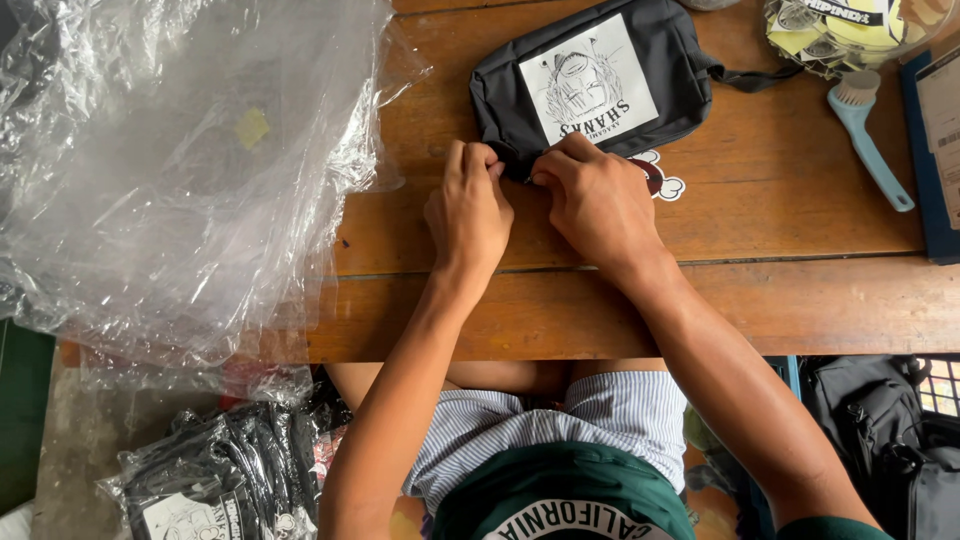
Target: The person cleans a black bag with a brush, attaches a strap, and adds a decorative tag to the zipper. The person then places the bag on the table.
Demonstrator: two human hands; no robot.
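On wooden table (800, 300): black pouch (500, 75) lies flat, near edge. Left hand (468, 210) and right hand (598, 205) both pinch its lower corner, fingers closed. Risk: uneven pull could slide pouch toward blue brush (868, 135); pinch on thin fabric may slip.

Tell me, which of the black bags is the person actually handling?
The black pouch with the white picture panel, lying on the wooden table. Both hands pinch its near edge; the other bags sit below the table, untouched.
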